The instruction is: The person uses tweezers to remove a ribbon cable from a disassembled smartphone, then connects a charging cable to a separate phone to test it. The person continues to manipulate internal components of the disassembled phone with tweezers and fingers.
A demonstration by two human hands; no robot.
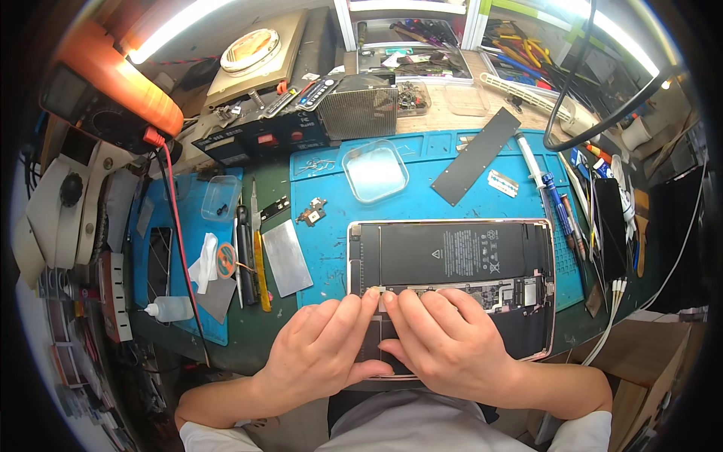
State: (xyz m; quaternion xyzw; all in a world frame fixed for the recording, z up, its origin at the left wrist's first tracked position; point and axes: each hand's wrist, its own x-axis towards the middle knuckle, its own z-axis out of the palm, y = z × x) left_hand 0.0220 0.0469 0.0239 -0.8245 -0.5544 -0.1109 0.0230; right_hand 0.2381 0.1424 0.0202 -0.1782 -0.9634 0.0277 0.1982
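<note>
An opened tablet [444,252] with a pink-gold rim lies before me on the blue work mat, its black battery [467,252] and narrow circuit board [489,295] exposed. Over its near left part, my left hand [320,339] and my right hand [444,331] meet with index fingertips side by side at the board's left end. The other fingers of both hands are curled, and the thumbs rest lower on the tablet. Anything small under the fingertips is hidden. A thin strip runs across the tablet's left side beneath them.
Beyond the tablet are a clear plastic dish [375,172], a black flat plate [476,157] and a razor blade [503,184]. To the left lie a metal plate [287,258], a yellow-handled tool [261,271] and a small bottle [169,308]. A syringe [529,160] and pens line the right.
</note>
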